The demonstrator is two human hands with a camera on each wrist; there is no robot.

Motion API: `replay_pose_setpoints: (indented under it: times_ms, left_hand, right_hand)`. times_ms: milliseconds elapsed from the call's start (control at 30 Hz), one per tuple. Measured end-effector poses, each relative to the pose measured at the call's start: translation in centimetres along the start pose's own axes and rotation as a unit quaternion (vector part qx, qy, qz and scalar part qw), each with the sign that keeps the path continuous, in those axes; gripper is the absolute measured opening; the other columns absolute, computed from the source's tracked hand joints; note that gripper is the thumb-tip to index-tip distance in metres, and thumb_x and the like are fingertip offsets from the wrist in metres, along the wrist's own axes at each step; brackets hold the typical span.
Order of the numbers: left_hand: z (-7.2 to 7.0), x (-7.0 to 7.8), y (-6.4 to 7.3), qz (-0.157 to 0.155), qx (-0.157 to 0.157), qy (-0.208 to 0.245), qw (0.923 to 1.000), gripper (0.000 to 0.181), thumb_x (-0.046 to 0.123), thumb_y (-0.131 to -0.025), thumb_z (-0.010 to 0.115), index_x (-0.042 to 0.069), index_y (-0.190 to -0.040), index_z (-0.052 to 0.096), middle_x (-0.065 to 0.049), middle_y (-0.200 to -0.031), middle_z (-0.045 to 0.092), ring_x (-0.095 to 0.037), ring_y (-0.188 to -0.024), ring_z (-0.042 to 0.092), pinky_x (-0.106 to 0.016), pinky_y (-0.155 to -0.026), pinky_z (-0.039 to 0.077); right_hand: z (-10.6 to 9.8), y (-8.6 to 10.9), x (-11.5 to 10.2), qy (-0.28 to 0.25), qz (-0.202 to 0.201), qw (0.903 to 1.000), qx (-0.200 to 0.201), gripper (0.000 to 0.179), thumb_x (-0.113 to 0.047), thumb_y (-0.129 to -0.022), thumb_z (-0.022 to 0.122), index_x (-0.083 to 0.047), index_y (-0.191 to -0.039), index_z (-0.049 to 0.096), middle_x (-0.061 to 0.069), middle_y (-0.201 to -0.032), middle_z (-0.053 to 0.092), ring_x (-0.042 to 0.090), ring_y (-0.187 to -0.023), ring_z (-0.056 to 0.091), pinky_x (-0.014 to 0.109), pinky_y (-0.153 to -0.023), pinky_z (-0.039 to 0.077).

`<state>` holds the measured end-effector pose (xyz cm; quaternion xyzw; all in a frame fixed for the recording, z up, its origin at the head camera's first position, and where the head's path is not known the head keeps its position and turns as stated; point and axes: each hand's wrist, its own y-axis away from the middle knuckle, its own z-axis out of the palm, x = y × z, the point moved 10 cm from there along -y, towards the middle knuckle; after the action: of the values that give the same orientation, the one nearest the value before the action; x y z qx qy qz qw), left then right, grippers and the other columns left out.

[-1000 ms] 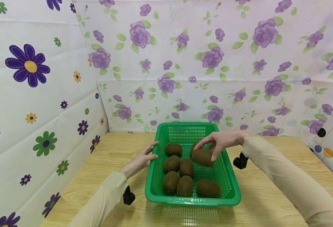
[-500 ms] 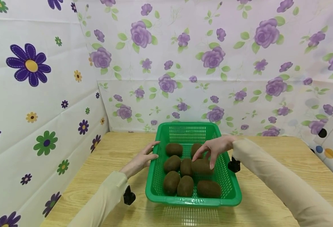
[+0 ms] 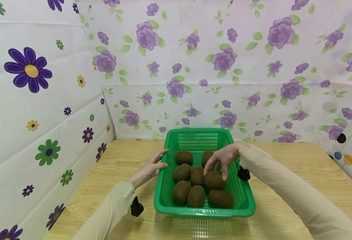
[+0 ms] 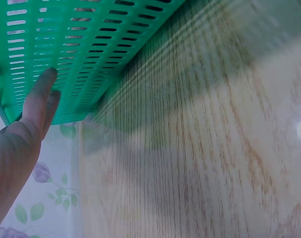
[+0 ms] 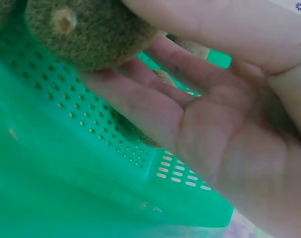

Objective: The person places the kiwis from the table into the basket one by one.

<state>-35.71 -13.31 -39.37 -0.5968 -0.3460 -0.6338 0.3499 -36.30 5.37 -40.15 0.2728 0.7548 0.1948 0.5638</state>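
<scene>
A green plastic basket (image 3: 191,211) with slotted walls holds several brown, fuzzy kiwifruits. My right hand (image 3: 225,158) reaches down inside it, thumb and fingers pinching one kiwifruit (image 3: 215,181) from above at the right side. Its stem end shows in the right wrist view, where the fingers of the right hand (image 5: 205,104) curve beneath the kiwifruit (image 5: 100,37). On the basket's left rim, my left hand (image 3: 146,171) grips the edge. In the left wrist view, two fingers of the left hand (image 4: 21,129) lie against the outer wall.
Close around the held fruit lie another kiwifruit (image 3: 197,176) on its left, one (image 3: 221,199) nearer the front and one (image 3: 207,156) behind. The basket stands on a light wooden table (image 3: 284,173). Flower-printed cloth (image 3: 194,110) hangs behind and to the left.
My right hand has moved down and toward the front with its kiwifruit, which now sits between the back-right and front-right fruits. The left hand and the basket have stayed in place.
</scene>
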Motion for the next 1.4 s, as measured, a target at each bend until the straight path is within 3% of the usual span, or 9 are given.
replay_pose_setpoints:
  times_ms: [400, 700, 1033, 1400]
  left_hand:
    - [0.6, 0.8, 0.4, -0.005, -0.009, -0.002, 0.9999, 0.062, 0.0, -0.094, 0.041, 0.009, -0.146, 0.008, -0.022, -0.144, 0.005, -0.047, -0.121, 0.027, -0.048, -0.082, 0.044]
    - [0.6, 0.8, 0.3, -0.004, -0.006, 0.005, 1.0, 0.06, -0.001, -0.095, 0.04, 0.012, -0.145, 0.011, -0.022, -0.144, 0.004, -0.048, -0.12, 0.027, -0.048, -0.081, 0.044]
    - [0.6, 0.6, 0.5, -0.004, -0.002, 0.003, 1.0, 0.06, 0.0, -0.094, 0.042, 0.011, -0.145, 0.012, -0.022, -0.144, 0.004, -0.047, -0.119, 0.029, -0.048, -0.08, 0.044]
    - [0.6, 0.6, 0.4, -0.003, 0.002, -0.003, 1.0, 0.06, 0.0, -0.094, 0.042, 0.01, -0.145, 0.012, -0.022, -0.144, 0.005, -0.047, -0.12, 0.028, -0.048, -0.081, 0.044]
  right_hand:
    - [-0.3, -0.8, 0.7, -0.04, 0.042, 0.9983, -0.002, 0.056, 0.018, -0.074, 0.063, -0.005, -0.124, 0.052, 0.012, -0.128, 0.037, 0.032, -0.106, 0.045, 0.036, -0.068, 0.049]
    - [-0.2, -1.5, 1.6, -0.013, 0.083, 0.9964, 0.011, 0.057, 0.016, -0.073, 0.066, -0.012, -0.12, 0.05, 0.014, -0.123, 0.037, 0.028, -0.098, 0.047, 0.041, -0.069, 0.047]
    - [0.1, -2.4, 1.6, 0.022, 0.089, 0.9953, 0.031, 0.057, 0.018, -0.07, 0.066, -0.012, -0.115, 0.047, 0.013, -0.115, 0.038, 0.022, -0.082, 0.047, 0.034, -0.055, 0.043]
    - [0.6, -2.7, 1.0, 0.067, 0.081, 0.9936, 0.042, 0.054, 0.023, -0.07, 0.063, -0.009, -0.11, 0.046, 0.013, -0.111, 0.038, 0.02, -0.075, 0.04, 0.034, -0.052, 0.039]
